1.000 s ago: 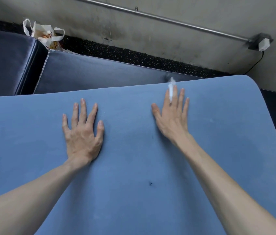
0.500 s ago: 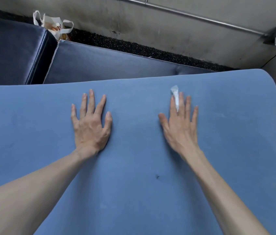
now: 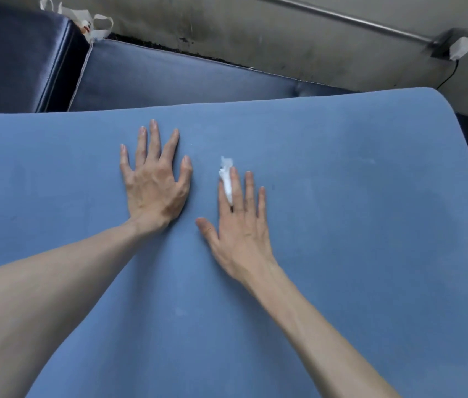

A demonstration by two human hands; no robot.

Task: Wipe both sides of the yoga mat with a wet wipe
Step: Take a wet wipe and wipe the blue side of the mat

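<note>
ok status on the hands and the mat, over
Left hand flat on yoga mat. Right hand flat, wet wipe pinched between fingers. Nothing in the way.

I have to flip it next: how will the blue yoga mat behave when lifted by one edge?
Probably floppy: the yoga mat already curves down at its right corner. Likely light, being a thin sheet. Its matte surface looks grippy under the left hand and right hand.

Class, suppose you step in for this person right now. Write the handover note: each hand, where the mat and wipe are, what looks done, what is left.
Left hand: flat, fingers spread, pressing the yoga mat.
Right hand: flat on the mat, the wet wipe pinched between its fingers.
Mat: spread out, one blue side up, over dark pads.
Done: cannot tell how much of this side is wiped.
Left: finish this side, flip, wipe the other.
</note>
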